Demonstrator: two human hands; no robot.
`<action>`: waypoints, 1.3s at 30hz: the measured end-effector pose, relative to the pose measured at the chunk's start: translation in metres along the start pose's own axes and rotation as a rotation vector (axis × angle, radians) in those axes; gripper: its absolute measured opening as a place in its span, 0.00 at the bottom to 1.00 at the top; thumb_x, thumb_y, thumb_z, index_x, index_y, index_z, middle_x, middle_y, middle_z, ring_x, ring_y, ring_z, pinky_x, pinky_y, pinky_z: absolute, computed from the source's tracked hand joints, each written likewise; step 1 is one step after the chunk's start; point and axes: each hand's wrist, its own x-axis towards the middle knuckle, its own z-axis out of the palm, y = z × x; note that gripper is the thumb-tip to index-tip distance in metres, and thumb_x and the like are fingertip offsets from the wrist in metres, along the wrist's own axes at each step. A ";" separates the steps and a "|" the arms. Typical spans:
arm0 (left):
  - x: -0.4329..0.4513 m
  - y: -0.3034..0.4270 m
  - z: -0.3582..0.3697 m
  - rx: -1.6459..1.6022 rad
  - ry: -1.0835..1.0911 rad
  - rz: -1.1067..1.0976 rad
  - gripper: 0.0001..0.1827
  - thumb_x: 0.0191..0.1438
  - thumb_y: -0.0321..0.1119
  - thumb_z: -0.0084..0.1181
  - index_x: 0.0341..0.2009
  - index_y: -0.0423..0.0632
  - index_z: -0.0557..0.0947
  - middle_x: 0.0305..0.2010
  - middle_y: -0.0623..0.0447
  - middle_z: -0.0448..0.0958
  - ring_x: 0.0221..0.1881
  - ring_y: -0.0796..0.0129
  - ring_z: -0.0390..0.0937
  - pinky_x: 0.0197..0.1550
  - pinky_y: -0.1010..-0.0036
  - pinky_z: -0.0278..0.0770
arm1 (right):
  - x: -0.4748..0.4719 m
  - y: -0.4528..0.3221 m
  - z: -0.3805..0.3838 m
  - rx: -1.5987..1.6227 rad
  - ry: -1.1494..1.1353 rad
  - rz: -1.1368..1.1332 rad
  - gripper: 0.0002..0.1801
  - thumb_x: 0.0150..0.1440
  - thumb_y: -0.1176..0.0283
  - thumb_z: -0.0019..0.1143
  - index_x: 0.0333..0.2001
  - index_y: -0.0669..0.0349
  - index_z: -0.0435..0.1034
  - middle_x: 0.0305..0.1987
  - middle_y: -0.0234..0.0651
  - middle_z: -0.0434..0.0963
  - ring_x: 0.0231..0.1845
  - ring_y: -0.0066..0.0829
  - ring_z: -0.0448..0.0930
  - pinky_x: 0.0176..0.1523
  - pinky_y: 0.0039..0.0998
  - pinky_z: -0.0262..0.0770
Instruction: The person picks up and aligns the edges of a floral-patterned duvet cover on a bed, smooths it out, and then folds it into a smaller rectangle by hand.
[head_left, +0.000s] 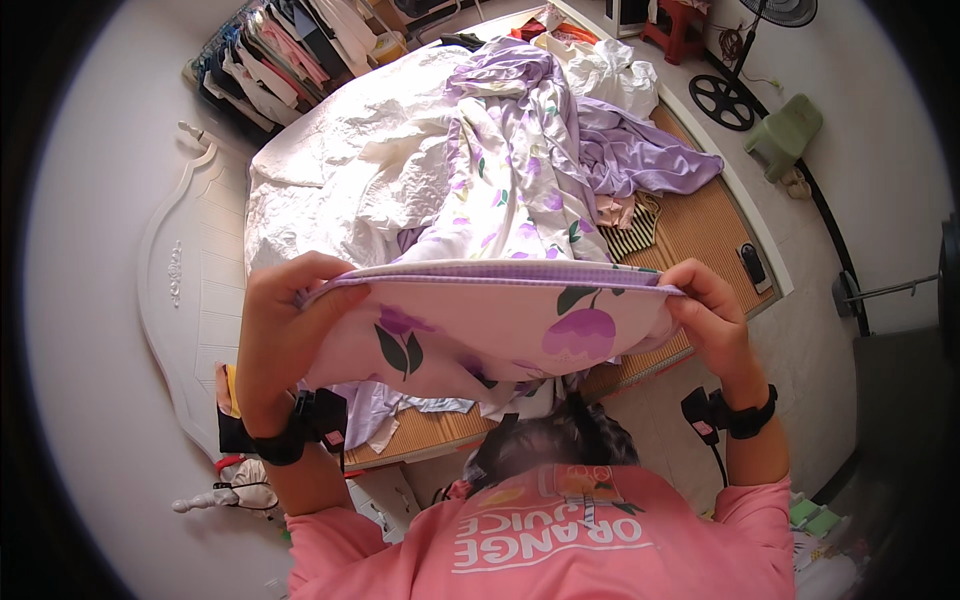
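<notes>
Between my two hands the edge of a floral duvet cover (480, 322) is held up and stretched sideways. The fabric is white with purple tulips and green leaves, with a lilac checked strip along its edge. My left hand (289, 322) pinches one end between thumb and fingers. At the other end my right hand (705, 315) grips the edge the same way. More floral and lilac cloth (517, 172) runs away from me over the bed in loose folds. A black device is strapped to each wrist.
A white quilt (337, 172) covers the bed's left side, near the white headboard (187, 292). Lilac fabric (645, 150), a striped garment (634, 229) and a phone-like black object (752, 266) lie on the woven mat (712, 232). Clothes hang on a rack (277, 67). A green stool (787, 135) stands right.
</notes>
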 end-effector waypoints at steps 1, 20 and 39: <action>-0.003 -0.002 -0.001 -0.014 0.024 0.000 0.03 0.45 0.23 0.60 0.27 0.38 0.80 0.22 0.55 0.76 0.26 0.80 0.70 0.28 0.82 0.68 | 0.001 -0.002 0.007 0.025 0.022 0.001 0.12 0.57 0.79 0.42 0.45 0.66 0.66 0.32 0.26 0.71 0.33 0.13 0.68 0.41 0.16 0.63; -0.014 -0.032 0.041 -1.039 0.091 0.031 0.10 0.58 0.40 0.41 0.29 0.50 0.64 0.31 0.53 0.68 0.41 0.60 0.74 0.41 0.66 0.74 | -0.020 -0.012 0.045 -0.065 0.059 -0.226 0.08 0.55 0.73 0.54 0.33 0.68 0.71 0.24 0.27 0.72 0.24 0.11 0.67 0.27 0.15 0.61; 0.005 0.036 0.098 -0.133 -0.568 0.581 0.59 0.14 0.64 0.72 0.53 0.42 0.73 0.31 0.50 0.77 0.29 0.69 0.76 0.33 0.76 0.72 | 0.009 -0.027 0.059 -0.305 -0.398 -0.307 0.07 0.50 0.78 0.59 0.36 0.65 0.75 0.22 0.36 0.77 0.21 0.20 0.76 0.27 0.22 0.69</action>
